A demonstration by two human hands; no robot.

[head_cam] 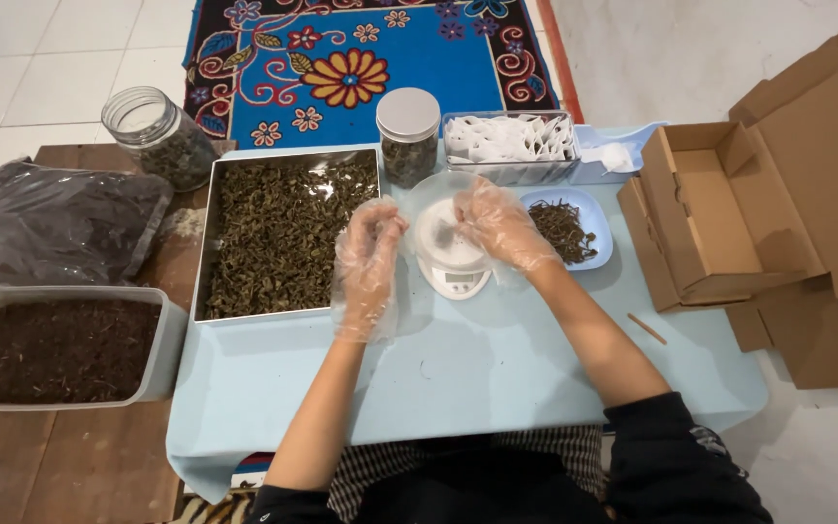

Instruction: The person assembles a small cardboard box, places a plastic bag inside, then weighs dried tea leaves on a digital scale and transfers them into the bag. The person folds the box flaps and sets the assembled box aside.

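Observation:
Both my hands wear clear plastic gloves. My left hand (369, 250) has its fingers pinched together above the right edge of a metal tray (208, 254) full of dried dark-green leaves; whether it holds leaves I cannot tell. My right hand (497, 225) hovers over a small white kitchen scale (451, 262), fingers curled close to the scale's top. What it pinches is too small to see. A light-blue dish (600, 225) with a small pile of dried leaves lies just right of the right hand.
A lidded jar (408, 134) of leaves and a metal box of white paper sachets (508, 144) stand behind the scale. An open glass jar (159, 136), a dark plastic bag (50, 221) and a tub of brown material (60, 349) sit left. Cardboard boxes (720, 209) lie right.

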